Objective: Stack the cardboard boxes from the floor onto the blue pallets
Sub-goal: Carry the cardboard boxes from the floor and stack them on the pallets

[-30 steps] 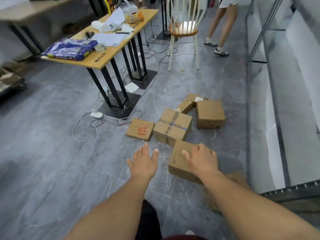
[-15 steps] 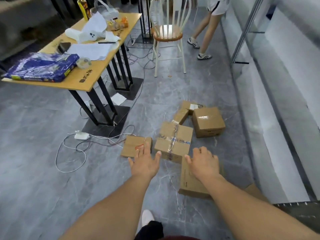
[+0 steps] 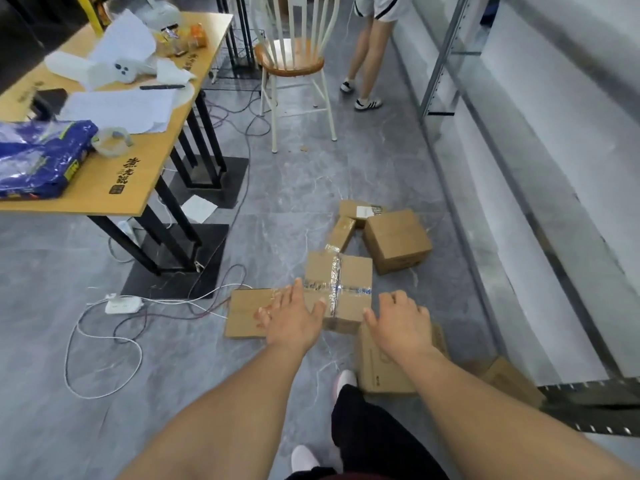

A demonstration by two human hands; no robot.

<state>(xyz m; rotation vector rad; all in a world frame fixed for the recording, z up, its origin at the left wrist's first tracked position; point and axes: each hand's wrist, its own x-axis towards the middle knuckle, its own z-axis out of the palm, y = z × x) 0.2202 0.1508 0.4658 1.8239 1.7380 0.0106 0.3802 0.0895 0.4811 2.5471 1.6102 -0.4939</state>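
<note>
Seven brown cardboard boxes lie on the grey floor (image 3: 284, 188), clustered around the taped box (image 3: 341, 289), which carries crossed shiny tape. The left hand (image 3: 294, 318) and right hand (image 3: 398, 323) hover just before it, fingers spread, holding nothing.

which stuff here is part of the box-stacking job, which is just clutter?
Job:
taped box
flat box
plain box
near box
two small boxes
left hand, right hand, both open, holding nothing

Clutter:
table
blue bag
papers
chair
floor cables
</note>
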